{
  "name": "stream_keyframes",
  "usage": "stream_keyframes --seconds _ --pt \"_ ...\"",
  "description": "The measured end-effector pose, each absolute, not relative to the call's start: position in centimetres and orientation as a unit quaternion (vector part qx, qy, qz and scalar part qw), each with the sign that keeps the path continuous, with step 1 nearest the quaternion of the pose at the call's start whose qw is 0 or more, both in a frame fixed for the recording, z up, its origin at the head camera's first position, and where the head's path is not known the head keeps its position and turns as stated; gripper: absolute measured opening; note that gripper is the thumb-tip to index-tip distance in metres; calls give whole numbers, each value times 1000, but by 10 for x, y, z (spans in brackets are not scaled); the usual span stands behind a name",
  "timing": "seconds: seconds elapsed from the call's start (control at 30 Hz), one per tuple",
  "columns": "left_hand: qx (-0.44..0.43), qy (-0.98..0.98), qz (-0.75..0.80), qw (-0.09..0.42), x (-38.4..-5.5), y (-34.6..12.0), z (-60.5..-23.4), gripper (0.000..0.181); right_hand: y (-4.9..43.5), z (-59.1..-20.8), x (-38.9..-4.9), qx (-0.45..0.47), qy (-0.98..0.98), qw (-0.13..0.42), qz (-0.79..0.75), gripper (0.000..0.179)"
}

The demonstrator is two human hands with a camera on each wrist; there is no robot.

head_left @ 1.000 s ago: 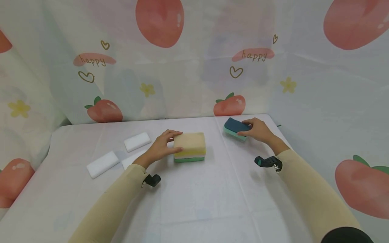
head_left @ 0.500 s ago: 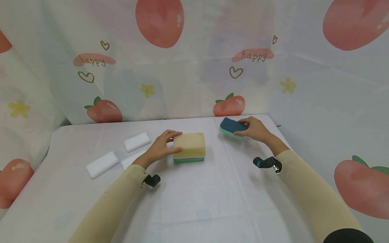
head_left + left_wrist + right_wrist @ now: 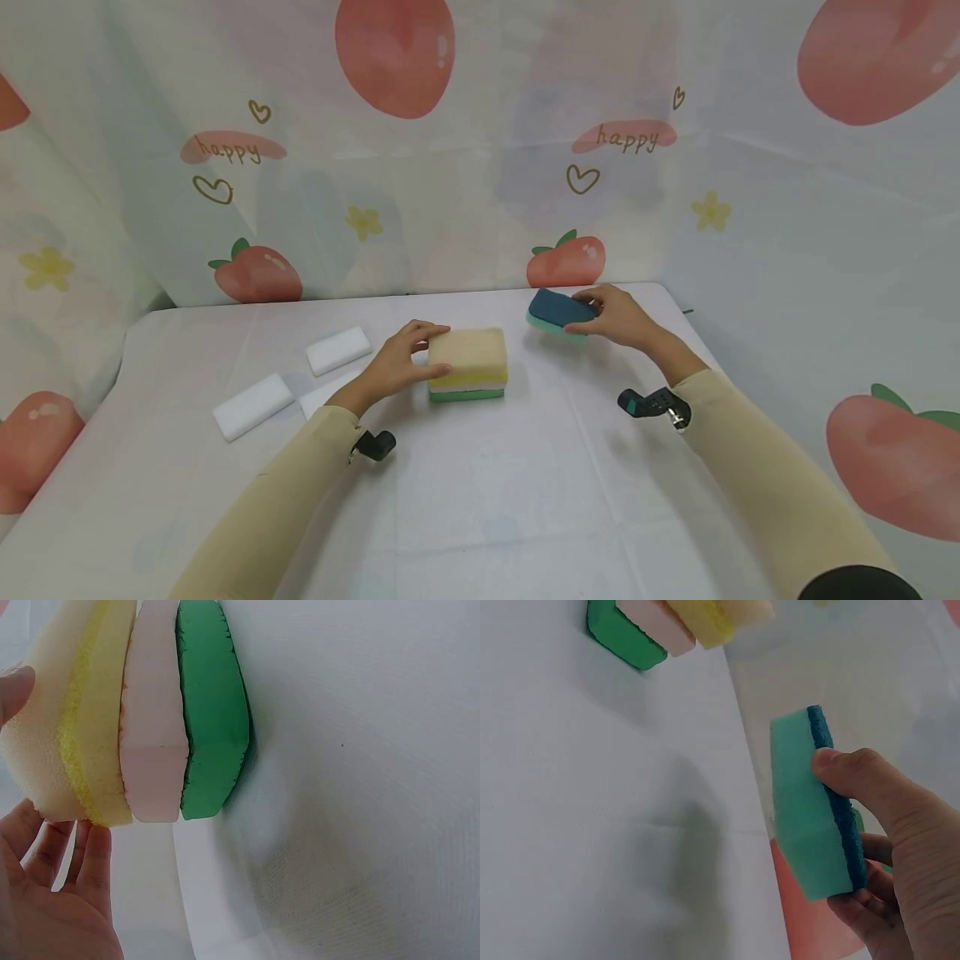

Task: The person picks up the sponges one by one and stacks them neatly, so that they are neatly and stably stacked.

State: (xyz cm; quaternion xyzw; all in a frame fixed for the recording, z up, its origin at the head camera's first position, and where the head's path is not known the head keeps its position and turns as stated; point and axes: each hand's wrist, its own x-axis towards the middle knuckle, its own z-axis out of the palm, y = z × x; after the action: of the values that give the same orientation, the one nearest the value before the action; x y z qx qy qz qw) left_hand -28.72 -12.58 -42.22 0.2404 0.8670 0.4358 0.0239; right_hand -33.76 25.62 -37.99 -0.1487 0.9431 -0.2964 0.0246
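A stack of sponges (image 3: 471, 367) stands mid-table: green (image 3: 214, 712) at the bottom, pale pink (image 3: 154, 727) above it, then yellow with a cream top (image 3: 52, 727). My left hand (image 3: 393, 367) grips the upper part of the stack from its left side, thumb on the near edge and fingers at the far side. Up and to the right of the stack, my right hand (image 3: 618, 318) pinches a sponge (image 3: 558, 307) with a dark blue face and a mint green body. This sponge (image 3: 806, 810) is held above the table, its shadow falling apart from it.
White rectangular blocks lie at the left: one at the back (image 3: 339, 351), another nearer the left edge (image 3: 253, 406), and a third (image 3: 322, 393) partly behind my left forearm. A printed curtain (image 3: 465, 183) hangs behind the table (image 3: 495, 492).
My right hand has moved left with the blue and mint sponge, bringing it closer to the stack. My left hand and the stack have stayed in place.
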Motion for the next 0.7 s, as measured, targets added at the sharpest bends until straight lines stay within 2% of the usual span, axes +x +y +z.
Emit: stream_keyframes --seconds 0.7 --pt "239 865 440 30 -288 -126 -422 66 228 -360 -329 -194 933 18 -302 73"
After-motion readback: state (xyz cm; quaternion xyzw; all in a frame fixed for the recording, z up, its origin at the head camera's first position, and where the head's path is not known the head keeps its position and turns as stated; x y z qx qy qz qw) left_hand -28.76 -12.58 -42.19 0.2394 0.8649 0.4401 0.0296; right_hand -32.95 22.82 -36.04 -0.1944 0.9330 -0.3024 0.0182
